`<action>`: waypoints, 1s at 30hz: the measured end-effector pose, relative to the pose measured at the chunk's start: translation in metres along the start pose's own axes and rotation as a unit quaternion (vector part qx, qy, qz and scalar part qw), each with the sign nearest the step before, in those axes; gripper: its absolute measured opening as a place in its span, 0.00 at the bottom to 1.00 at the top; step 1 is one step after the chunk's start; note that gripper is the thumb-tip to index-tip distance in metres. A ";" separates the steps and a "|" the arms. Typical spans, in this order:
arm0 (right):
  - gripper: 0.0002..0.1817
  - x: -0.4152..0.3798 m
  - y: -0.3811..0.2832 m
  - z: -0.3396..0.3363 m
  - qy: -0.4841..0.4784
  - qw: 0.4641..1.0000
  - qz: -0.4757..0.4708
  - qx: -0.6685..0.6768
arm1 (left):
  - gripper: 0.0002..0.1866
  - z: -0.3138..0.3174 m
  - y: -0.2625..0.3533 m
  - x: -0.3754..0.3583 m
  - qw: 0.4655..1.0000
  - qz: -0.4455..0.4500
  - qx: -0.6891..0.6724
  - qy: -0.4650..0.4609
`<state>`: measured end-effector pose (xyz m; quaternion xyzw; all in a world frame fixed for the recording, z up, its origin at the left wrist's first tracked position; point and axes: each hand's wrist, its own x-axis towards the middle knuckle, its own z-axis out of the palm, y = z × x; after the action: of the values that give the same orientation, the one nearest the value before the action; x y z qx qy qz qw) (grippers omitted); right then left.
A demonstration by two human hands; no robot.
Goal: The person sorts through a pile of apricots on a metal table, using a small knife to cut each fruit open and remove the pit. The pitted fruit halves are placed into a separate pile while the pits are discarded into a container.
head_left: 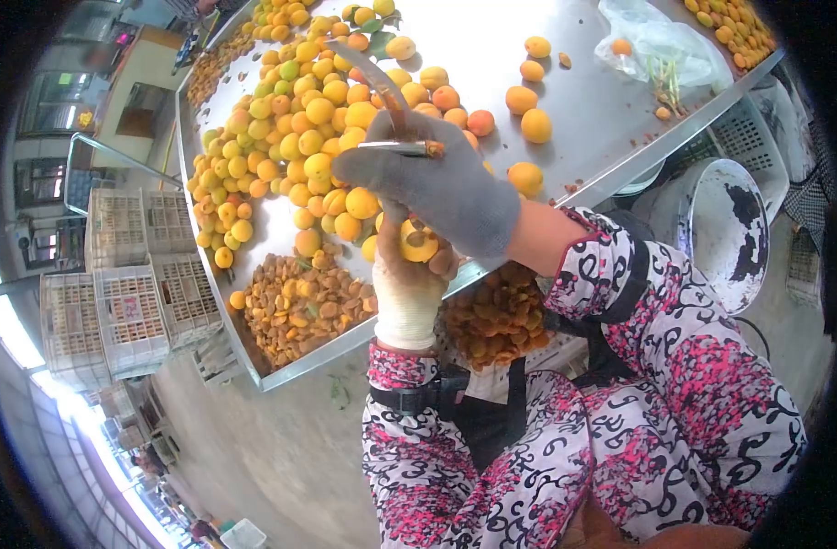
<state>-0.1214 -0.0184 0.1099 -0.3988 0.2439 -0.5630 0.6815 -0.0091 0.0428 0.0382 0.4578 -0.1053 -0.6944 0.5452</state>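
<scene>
My right hand [437, 178], in a grey glove, is closed round a curved knife [377, 82] whose blade points up and to the left. Just beneath it, my left hand [409, 274], in a pale glove, grips a cut apricot [418, 242] with its orange flesh showing. Both hands are close together over the near edge of the metal table [473, 46]. A large pile of whole apricots [299, 119] lies beyond and to the left of them. Small brown and orange pieces [299, 302] are heaped at the table's near left corner.
More cut pieces fill a crate [496, 316] below the table edge. A plastic bag [661, 46] lies at the table's right. Beside the table are a stained bucket [729, 233] and a white basket [752, 137]. Stacked crates [130, 306] stand on the left.
</scene>
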 end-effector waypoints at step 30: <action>0.12 0.017 0.050 -0.011 0.016 0.967 -0.179 -0.181 | 0.23 -0.006 0.001 0.005 0.995 -0.098 -0.015 -0.025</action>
<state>-0.0973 -0.0354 0.0650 -0.5432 0.2772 -0.6287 0.4825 -0.0040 0.0405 0.0332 0.4401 -0.0628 -0.7573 0.4784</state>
